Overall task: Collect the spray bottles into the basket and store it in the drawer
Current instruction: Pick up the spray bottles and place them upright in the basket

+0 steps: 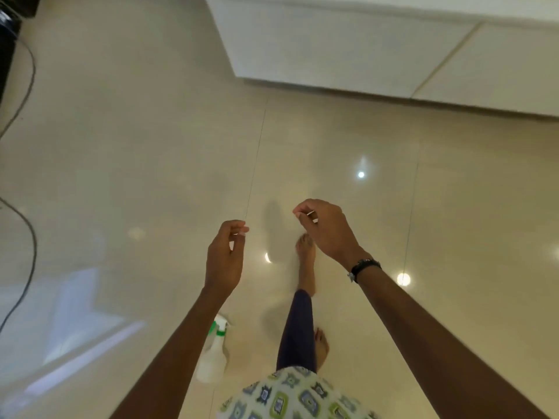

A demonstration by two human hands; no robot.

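One white spray bottle (pixel 214 355) with a green and white trigger head lies on the glossy beige floor, partly hidden behind my left forearm. My left hand (pixel 225 258) hangs in the air above the floor with loosely curled fingers and holds nothing. My right hand (pixel 323 228), a dark band at its wrist, is raised a little further forward, its fingers also loosely curled and empty. Both hands are well above and ahead of the bottle. No basket is in view.
White cabinet fronts (pixel 348 46) with a seam between panels stand at the top right. A dark cable (pixel 28 237) snakes along the left edge near a black object (pixel 7 40). My bare feet (pixel 306 261) are on the tiles below my hands.
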